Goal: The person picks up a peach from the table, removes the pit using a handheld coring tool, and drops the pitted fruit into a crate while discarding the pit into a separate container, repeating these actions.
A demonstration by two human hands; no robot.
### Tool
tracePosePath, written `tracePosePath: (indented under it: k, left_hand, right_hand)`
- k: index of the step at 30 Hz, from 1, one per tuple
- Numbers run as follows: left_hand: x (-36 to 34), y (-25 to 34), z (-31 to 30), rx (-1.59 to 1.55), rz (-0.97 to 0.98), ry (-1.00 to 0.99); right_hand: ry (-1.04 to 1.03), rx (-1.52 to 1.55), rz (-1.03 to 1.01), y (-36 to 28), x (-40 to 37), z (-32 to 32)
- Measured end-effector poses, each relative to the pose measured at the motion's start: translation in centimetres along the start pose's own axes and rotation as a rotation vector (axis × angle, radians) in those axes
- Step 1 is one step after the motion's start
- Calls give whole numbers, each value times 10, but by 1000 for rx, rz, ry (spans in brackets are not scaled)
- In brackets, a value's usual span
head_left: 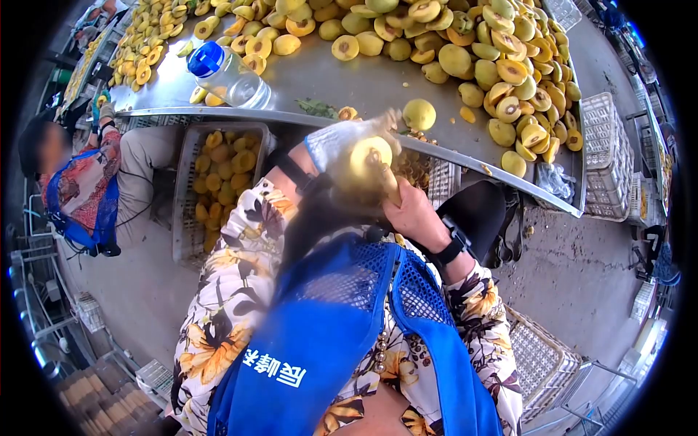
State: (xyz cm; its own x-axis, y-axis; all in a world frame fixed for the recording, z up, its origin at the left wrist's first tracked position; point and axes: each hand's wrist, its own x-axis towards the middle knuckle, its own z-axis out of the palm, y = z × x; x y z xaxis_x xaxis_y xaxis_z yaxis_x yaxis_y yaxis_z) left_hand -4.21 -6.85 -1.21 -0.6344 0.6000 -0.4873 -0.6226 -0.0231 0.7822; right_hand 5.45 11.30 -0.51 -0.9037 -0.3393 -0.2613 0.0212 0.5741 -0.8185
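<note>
My left hand [338,142], in a whitish glove, grips a halved yellow peach [360,154] with its cut side showing. Wrapped round the light wooden handle of a pitting tool [391,187] is my bare right hand [417,216]; the tool's tip meets the brown centre of the peach half and is too blurred to make out. Just beyond, a whole-looking yellow peach [419,114] rests near the edge of the metal table [305,80]. A scrap of green leaf [316,109] and small bits of fruit lie close to my gloved hand.
Piled peach halves [509,65] cover the table's far side and right end. A blue-capped clear bottle [240,83] lies at the left. Below stands a crate [182,211] of peach halves. White crates [607,156] are stacked at right. Another person [80,182] sits at left.
</note>
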Motion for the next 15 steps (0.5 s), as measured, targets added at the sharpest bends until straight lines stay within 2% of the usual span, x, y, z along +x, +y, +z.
tracePosePath:
  k: [1, 4, 6, 7, 9, 12, 14, 15]
  left_hand:
    - [-3, 8, 5, -106, -98, 54]
    - [-31, 21, 26, -281, 172, 50]
    - [-16, -8, 18, 266, 596, 295]
    - [-11, -19, 21, 65, 554, 362]
    - [-9, -27, 20, 152, 622, 382]
    - [-17, -23, 27, 360, 681, 424]
    - [-38, -2, 46, 580, 671, 447]
    - [-40, 1, 48, 576, 641, 450]
  right_hand:
    - [110, 49, -177, 3, 1, 6]
    - [-66, 710, 24, 1, 1, 9]
    - [-184, 1061, 73, -2, 1, 8]
    - [-244, 1180, 79, -1, 0, 7]
    - [-351, 1382, 112, 5, -1, 6]
    - [-396, 1482, 89, 12, 1, 7]
    - [-216, 1204, 73, 3, 1, 6]
    - [-127, 1065, 67, 0, 1, 7]
